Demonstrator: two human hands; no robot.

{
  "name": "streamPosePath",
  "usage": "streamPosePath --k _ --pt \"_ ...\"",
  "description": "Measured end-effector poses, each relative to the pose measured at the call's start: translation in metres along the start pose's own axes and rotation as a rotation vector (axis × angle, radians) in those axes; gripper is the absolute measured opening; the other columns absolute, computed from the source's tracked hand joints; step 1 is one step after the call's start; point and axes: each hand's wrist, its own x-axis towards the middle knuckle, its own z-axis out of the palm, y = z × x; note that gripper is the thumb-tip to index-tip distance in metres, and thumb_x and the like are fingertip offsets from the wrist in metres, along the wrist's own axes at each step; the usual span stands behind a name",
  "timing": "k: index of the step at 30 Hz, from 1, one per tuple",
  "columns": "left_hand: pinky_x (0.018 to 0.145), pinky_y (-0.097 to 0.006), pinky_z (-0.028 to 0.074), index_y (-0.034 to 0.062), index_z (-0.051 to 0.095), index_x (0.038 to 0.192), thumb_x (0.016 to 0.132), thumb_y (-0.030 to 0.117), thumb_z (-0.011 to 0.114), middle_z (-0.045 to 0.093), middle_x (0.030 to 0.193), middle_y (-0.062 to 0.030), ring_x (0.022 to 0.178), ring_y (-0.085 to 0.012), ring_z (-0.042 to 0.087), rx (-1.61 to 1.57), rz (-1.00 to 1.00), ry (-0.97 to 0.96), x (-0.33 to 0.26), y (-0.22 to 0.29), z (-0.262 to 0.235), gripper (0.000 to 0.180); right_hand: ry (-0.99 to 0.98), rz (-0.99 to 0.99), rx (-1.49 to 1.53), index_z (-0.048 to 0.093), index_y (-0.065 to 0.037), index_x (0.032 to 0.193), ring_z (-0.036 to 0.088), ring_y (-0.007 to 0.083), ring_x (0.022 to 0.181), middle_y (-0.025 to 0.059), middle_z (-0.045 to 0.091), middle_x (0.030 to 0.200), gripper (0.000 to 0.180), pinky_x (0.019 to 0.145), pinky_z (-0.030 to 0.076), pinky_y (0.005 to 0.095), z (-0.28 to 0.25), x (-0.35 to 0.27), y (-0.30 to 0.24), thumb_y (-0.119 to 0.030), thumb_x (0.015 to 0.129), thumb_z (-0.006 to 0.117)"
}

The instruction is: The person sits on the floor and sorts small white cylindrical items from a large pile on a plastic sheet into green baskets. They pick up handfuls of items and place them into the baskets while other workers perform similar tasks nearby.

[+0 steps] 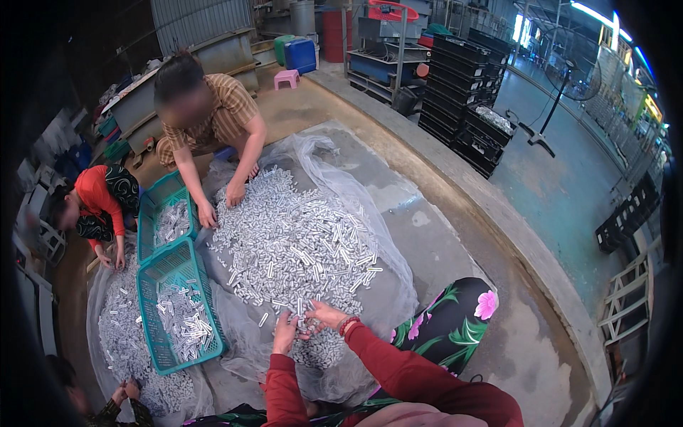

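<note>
Fingers [287,322] half-curled, hold unclear: my left hand [284,336] and right hand [328,315] seem mid-sorting silvery pieces [306,238]; next likely needs a precise pinch.

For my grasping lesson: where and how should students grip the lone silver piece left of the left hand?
Probably pinch the silver piece across its narrow middle, coming from above and the right with the left hand: it is slim, elongated and lies apart from the pile.

Stacked black crates [452,89], a red drum [332,37] and heaped silvery parts [295,238] suggest a factory workshop.
</note>
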Motion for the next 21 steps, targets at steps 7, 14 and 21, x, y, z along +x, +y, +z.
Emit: streamPosePath --k 7,14,21 --pt "0.073 -0.043 0.044 -0.0079 0.050 0.099 0.086 0.021 0.048 0.058 0.088 -0.0275 0.085 -0.0405 0.057 0.694 0.167 0.370 0.005 -0.043 0.005 0.032 0.019 0.115 -0.069 0.033 -0.009 0.124 0.050 0.0237 0.086 0.0093 0.045 0.096 0.039 0.059 0.056 0.0406 0.013 0.006 0.027 -0.028 0.091 0.040" --pt "0.068 -0.041 0.046 0.0033 0.055 0.099 0.080 0.014 0.053 0.062 0.083 -0.0203 0.080 -0.0341 0.061 0.773 0.224 0.322 -0.010 -0.014 -0.007 0.022 -0.122 0.009 0.109 0.040 -0.009 0.122 0.055 0.0203 0.080 0.0087 0.055 0.096 0.037 0.068 0.053 0.0420 0.014 0.004 0.020 -0.020 0.087 0.047" --pt "0.058 -0.034 0.049 -0.0019 0.058 0.097 0.072 0.010 0.065 0.063 0.077 -0.0176 0.067 -0.0246 0.064 0.736 0.303 0.389 0.018 -0.065 -0.057 0.029 -0.067 0.067 -0.064 0.046 -0.010 0.119 0.055 0.0253 0.088 0.0098 0.053 0.105 0.040 0.066 0.052 0.0430 0.034 0.007 0.002 -0.034 0.087 0.046"
